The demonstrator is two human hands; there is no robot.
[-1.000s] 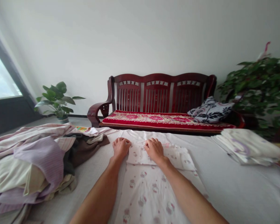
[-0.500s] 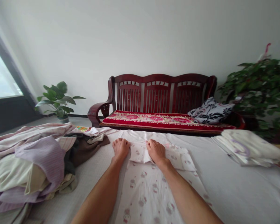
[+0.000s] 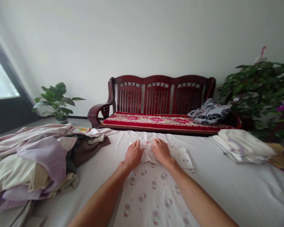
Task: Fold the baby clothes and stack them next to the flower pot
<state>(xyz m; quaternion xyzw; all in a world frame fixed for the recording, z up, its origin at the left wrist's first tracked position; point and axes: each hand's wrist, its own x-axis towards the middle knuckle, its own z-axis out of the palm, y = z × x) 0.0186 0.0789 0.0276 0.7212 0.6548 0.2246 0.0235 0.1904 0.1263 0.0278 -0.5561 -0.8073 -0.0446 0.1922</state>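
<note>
A white garment with a small pink cartoon print (image 3: 151, 192) lies spread on the white-covered surface (image 3: 227, 186) in front of me. Its far end is folded back toward me. My left hand (image 3: 133, 155) lies flat on the left part of that fold, fingers stretched out and together. My right hand (image 3: 161, 151) rests palm down on the fold just to the right, fingers extended. The two hands sit close together, nearly touching.
A heap of unfolded clothes (image 3: 30, 164) in lilac, cream and brown fills the left. A stack of folded white cloth (image 3: 241, 145) sits at the right. Behind stand a red wooden bench (image 3: 161, 104) with a patterned cushion (image 3: 208, 114), and potted plants at both sides.
My left hand has moved right onto the folded part and flattened out from a curled grip. The right hand shifted slightly and also flattened. The view turned a little to the right.
</note>
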